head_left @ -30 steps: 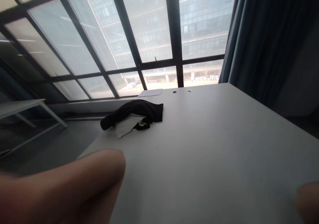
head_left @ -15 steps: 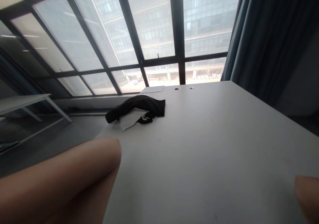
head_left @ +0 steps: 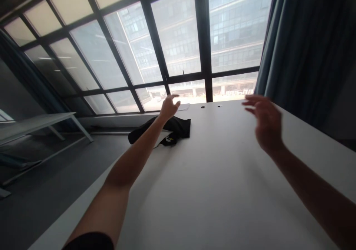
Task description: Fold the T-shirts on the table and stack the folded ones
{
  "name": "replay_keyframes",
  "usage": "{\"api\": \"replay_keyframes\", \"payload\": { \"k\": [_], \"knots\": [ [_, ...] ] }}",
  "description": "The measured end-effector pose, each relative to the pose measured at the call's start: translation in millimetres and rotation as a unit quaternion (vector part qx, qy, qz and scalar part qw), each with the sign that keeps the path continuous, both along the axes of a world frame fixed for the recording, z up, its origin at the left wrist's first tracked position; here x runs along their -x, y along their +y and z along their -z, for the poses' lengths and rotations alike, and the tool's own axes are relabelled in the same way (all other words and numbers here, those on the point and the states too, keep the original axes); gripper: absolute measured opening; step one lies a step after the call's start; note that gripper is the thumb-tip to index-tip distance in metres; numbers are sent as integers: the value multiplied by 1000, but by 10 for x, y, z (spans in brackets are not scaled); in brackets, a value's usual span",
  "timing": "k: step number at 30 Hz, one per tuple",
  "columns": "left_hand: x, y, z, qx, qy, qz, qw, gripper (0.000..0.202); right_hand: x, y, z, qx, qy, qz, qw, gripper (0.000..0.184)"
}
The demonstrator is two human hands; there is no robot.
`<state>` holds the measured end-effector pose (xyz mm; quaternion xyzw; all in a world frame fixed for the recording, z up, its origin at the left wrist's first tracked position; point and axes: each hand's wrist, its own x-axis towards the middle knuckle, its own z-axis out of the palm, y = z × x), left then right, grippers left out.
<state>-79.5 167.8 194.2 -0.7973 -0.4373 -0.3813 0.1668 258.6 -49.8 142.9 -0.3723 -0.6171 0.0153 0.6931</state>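
Both arms reach forward over a white table [head_left: 211, 190]. My left hand [head_left: 169, 108] is raised above the far left part of the table, fingers and thumb apart, holding nothing. Below and behind its wrist lies a rumpled black garment [head_left: 180, 127] with a white part and a small white-and-yellow mark; my forearm covers some of it. Raised over the right side, my right hand [head_left: 267, 122] has its fingers stretched out and slightly smeared by motion. Nothing shows in it, and it is apart from the table.
A white sheet [head_left: 184, 107] lies at the table's far edge, with a dark round spot [head_left: 203, 107] and a small white-and-dark item [head_left: 219, 106] beside it. Tall windows [head_left: 183, 35] stand behind. A blue curtain [head_left: 289, 50] hangs at right; another table [head_left: 36, 124] is at left.
Both arms have stretched forward, bringing both hands into view over the table. My left forearm now crosses in front of the black garment. The view has tilted up slightly and shifted left.
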Motion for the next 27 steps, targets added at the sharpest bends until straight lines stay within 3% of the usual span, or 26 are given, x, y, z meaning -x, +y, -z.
{"api": "replay_keyframes", "payload": {
  "k": [2, 4, 8, 11, 16, 21, 24, 27],
  "knots": [
    [69, 102, 237, 75, 39, -51, 995, 35, 1, 261, 313, 69, -5, -3, 998, 30],
    [155, 169, 558, 132, 76, -93, 984, 38, -25, 541, 765, 158, -21, 4, 987, 28],
    [299, 166, 1168, 170, 139, -121, 968, 43, -139, 901, 1638, 254, -44, 25, 966, 27],
    [306, 69, 1482, 153, 168, -111, 967, 42, -188, 942, 1940, 277, -110, 18, 954, 27],
    [143, -109, 1761, 115, 181, -72, 974, 42, -149, 856, 1932, 284, -224, 53, 931, 29],
    [-182, -469, 1937, 95, 172, 78, 977, 34, -110, 767, 1807, 277, -281, 47, 918, 26],
    [-375, -771, 2040, 121, 154, 162, 967, 32, 78, 596, 1698, 255, -316, -34, 913, 25],
    [-488, -989, 2110, 147, 132, 213, 957, 30, 608, 251, 1555, 234, -345, -175, 892, 27]
  ]
}}
